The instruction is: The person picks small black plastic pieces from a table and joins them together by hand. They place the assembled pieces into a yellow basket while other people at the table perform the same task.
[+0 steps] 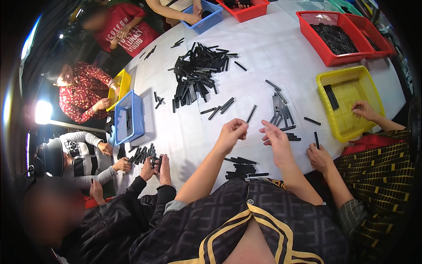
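Observation:
My left hand (233, 134) pinches the lower end of a slim black strip (251, 113), which sticks up and to the right over the white table. To its right, my right hand (276, 140) is raised with its fingers apart and nothing in them. A loose bunch of black strips (281, 108) lies just beyond my right hand. Close to my body, below both hands, a small stack of black strips (241, 168) rests on the table. A few more strips (227, 105) lie beyond my left hand.
A big heap of black strips (198, 72) covers the table's far middle. On the right stand a yellow basket (327, 119) and a red basket (307, 37) of black parts. Blue (140, 116) and yellow (127, 81) baskets line the left. Co-workers' hands (320, 157) work on both sides.

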Action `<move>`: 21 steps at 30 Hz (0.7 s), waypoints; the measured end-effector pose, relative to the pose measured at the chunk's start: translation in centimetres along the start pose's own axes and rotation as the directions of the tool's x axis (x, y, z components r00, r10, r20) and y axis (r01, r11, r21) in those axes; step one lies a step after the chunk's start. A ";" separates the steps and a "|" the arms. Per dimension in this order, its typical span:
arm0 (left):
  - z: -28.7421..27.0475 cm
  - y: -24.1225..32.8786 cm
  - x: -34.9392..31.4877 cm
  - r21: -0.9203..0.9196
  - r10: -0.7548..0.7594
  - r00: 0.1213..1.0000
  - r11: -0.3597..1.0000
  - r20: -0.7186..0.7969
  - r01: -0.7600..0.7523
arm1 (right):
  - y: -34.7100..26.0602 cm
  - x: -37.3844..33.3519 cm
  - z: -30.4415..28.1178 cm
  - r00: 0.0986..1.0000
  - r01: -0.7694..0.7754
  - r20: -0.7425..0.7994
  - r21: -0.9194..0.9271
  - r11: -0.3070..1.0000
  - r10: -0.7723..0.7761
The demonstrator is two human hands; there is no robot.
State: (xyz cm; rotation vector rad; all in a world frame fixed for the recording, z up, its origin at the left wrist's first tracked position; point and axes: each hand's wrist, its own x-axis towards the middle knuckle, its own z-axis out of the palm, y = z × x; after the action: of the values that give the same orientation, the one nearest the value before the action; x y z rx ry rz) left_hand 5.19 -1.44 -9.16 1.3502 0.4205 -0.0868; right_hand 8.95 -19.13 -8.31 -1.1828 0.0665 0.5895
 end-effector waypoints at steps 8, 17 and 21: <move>4.2 4.0 -5.4 0.317 0.137 0.975 0.930 0.172 -0.187 | -2.5 -2.0 1.1 0.964 0.248 0.142 -0.192 0.950 -0.223; 5.5 6.8 -6.8 0.249 0.372 0.915 0.882 0.157 -0.401 | -5.1 -4.6 2.0 0.786 0.618 0.458 -0.583 0.527 -0.415; 4.4 7.2 -7.2 0.159 0.372 0.926 0.912 0.069 -0.378 | -5.8 -5.6 2.1 0.888 0.351 0.442 -0.483 0.802 -0.123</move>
State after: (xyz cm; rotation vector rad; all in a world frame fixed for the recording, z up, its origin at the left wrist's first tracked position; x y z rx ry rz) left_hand 1.81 -5.31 0.70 1.5740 0.1162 0.1751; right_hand 6.40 -20.95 -0.65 -1.5807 -0.6380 0.6247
